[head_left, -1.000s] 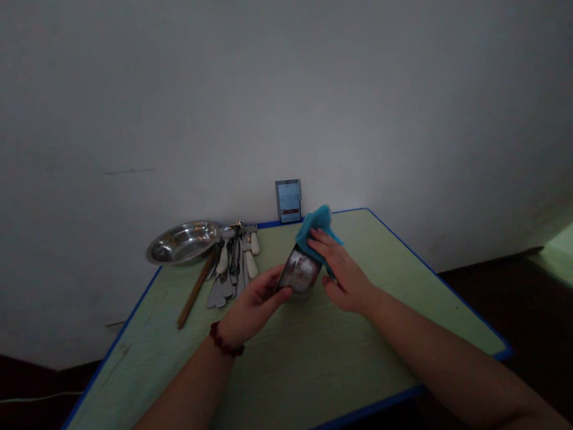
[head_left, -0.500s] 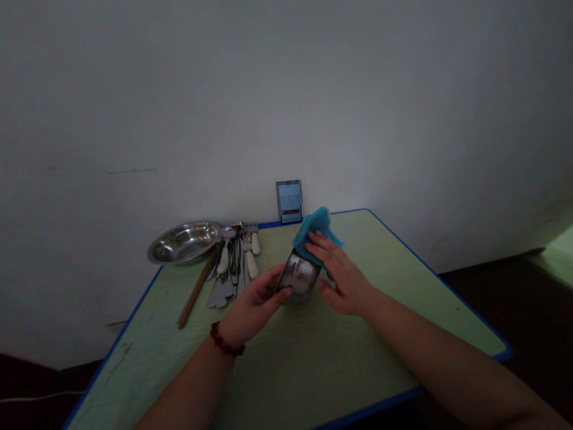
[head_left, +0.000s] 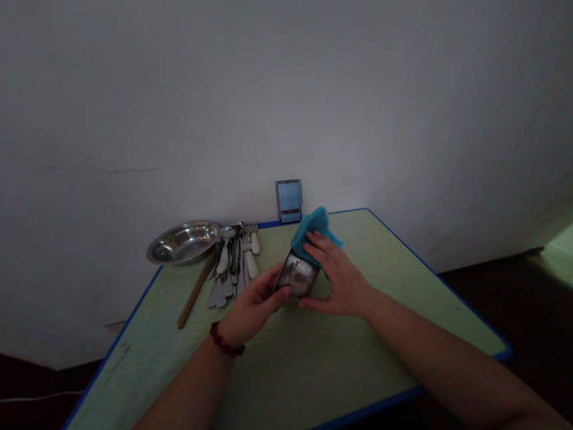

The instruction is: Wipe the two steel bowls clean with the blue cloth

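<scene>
A small shiny metal bowl point(head_left: 299, 277) is tilted over the middle of the table. My left hand point(head_left: 261, 297) grips its left side, thumb on the near part and fingers behind. A blue cloth point(head_left: 313, 233) lies over the bowl's upper right rim. My right hand point(head_left: 336, 274) presses the cloth against the bowl with its fingers, and its thumb reaches below toward the bowl's lower right side. Part of the cloth is hidden behind the right fingers.
On the pale green table point(head_left: 300, 374) with blue edging, a pile of forks, spoons and knives point(head_left: 235, 259) lies left of the bowl. Wooden chopsticks point(head_left: 196, 293) and an oval metal dish point(head_left: 186, 242) sit beside it. A phone point(head_left: 290, 201) leans on the wall.
My right thumb has moved left, in toward the bowl's lower side. The cloth and bowl have shifted very slightly left. My left hand keeps its hold.
</scene>
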A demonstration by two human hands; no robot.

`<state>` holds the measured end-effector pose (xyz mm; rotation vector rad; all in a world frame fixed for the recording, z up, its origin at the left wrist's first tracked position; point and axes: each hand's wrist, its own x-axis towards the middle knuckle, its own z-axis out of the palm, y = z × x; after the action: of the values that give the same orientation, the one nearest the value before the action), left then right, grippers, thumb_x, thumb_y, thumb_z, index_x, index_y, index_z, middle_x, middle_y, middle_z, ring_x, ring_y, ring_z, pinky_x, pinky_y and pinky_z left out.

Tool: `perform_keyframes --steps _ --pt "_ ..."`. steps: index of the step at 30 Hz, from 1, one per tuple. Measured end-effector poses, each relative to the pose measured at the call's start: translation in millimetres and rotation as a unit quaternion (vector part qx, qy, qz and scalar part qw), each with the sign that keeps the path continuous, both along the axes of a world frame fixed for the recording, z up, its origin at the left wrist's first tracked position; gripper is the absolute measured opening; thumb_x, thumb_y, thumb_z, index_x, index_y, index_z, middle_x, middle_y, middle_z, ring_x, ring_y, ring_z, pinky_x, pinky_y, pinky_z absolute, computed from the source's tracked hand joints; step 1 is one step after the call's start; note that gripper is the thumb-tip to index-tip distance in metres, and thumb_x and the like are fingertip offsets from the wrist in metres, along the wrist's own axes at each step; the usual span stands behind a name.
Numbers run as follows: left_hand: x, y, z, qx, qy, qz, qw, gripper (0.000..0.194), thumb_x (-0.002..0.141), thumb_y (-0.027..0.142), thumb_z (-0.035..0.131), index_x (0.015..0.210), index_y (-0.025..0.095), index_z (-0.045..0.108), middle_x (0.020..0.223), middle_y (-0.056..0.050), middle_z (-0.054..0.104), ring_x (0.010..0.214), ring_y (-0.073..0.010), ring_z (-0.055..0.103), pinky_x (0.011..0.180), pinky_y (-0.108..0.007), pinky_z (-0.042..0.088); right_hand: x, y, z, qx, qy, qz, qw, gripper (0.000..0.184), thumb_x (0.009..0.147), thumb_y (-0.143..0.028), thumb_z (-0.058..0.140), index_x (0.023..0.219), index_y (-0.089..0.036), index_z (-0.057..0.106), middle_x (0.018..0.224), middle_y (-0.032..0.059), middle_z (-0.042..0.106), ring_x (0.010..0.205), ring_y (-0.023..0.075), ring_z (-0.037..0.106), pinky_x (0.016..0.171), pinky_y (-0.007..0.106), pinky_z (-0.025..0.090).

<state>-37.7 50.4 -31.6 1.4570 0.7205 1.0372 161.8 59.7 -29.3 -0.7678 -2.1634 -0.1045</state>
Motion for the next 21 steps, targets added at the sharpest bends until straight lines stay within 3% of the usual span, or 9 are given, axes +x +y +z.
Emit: perform_keyframes --steps 9,21 --pt "0.0 -0.8 3.4 -0.033 -0.02 -0.036 0.999 0.023 0.072 0.024 0.068 0.092 0.02 0.056 0.082 0.001 0.068 0.076 -0.0112 0.061 0.071 -0.022 0.045 0.1 1.3 -2.3 -0.009 0.005 -0.008 1.0 0.089 0.07 -0.055 0.061 0.139 -0.016 0.021 0.14 0.0183 0.033 0.132 0.0297 0.027 0.103 0.052 0.031" --pt "-9.2 4.1 -10.0 0.006 -0.037 -0.132 0.991 0.046 0.073 0.006 0.062 0.115 0.022 0.05 0.113 -0.007 0.063 0.102 -0.0147 0.059 0.085 -0.027 0.044 1.0 2.0 -3.2 -0.004 0.016 0.0 1.0 0.089 0.07 -0.053 0.062 0.138 -0.014 0.021 0.139 0.0194 0.034 0.131 0.0284 0.028 0.102 0.049 0.033"
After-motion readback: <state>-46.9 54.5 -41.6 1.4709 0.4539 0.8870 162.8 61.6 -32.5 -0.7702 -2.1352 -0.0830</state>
